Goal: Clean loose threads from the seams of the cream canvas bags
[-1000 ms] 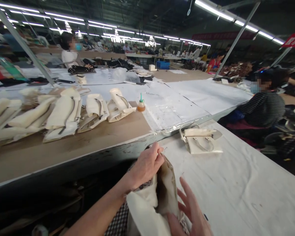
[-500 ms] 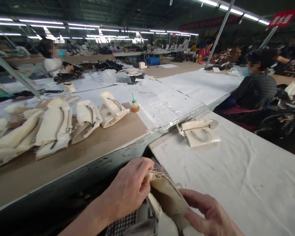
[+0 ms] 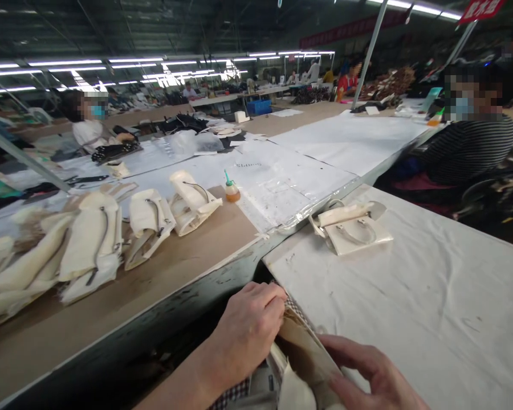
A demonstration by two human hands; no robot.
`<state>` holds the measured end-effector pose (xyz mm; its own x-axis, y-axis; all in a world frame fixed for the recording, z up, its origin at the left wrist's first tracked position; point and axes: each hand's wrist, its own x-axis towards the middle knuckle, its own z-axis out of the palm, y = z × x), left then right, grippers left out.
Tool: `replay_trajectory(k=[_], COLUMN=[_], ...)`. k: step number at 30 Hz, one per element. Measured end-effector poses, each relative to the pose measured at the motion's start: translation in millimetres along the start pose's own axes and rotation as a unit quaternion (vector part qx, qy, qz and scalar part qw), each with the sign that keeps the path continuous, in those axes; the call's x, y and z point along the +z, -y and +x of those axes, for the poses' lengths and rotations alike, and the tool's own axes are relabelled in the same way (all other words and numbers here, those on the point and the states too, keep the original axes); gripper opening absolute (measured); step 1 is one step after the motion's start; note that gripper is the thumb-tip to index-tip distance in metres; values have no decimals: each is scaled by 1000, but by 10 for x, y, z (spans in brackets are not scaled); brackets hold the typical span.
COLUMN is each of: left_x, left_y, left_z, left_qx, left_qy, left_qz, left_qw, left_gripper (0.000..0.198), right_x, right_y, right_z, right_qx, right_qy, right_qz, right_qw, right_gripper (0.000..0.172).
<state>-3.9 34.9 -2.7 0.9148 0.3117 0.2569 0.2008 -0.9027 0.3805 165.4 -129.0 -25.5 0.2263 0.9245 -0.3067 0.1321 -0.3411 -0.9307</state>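
At the bottom centre of the frame we see both hands close together on an unfinished cream bag [image 3: 304, 360], which is held low at the near edge of the white cloth table [image 3: 431, 319]. The left hand [image 3: 245, 333] is curled, its fingertips pinched on the bag's upper edge. The right hand [image 3: 370, 376] lies along the bag's lower right side with fingers loosely stretched; we cannot tell whether it grips. Right of centre, on the same white cloth, lies a finished cream handbag [image 3: 353, 230], well apart from the hands. In the left half, a row of cream bags [image 3: 154, 219] leans along the brown table [image 3: 175, 267], with a small glue bottle [image 3: 231, 191] just beyond its right end. At the right edge sits a person in a striped top [image 3: 470, 148]; another person [image 3: 89, 128] works at upper left.
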Motion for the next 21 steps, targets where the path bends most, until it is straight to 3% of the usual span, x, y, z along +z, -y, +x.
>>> replay_trajectory(k=[3,6,11,14,18,21], left_x=[-63,-90,-80,-113,-140,-96], left_y=[57,156,255,204,73,9], left_z=[21,61,131,172,225,247], left_qx=[15,81,179,154,51,13], left_qy=[-2,9,53,100,152,152], left_qz=[-85,-145,-113,-90,-94,-80], left_qw=[996,986,976,979,982,985], left_gripper=[25,25,21,20,25,29], right_x=[1,8,22,26,5,-31], right_y=[-71,-105,-156,-224,-269,-217], right_z=[35,46,-3,-55,-123,-174], right_qx=[-25,-35,-33,-48,-31,-13], right_qy=[30,36,20,-8,-10,16], right_qz=[31,67,77,36,37,81], right_qw=[999,996,996,998,999,996], right_gripper=[47,40,33,31,35,43])
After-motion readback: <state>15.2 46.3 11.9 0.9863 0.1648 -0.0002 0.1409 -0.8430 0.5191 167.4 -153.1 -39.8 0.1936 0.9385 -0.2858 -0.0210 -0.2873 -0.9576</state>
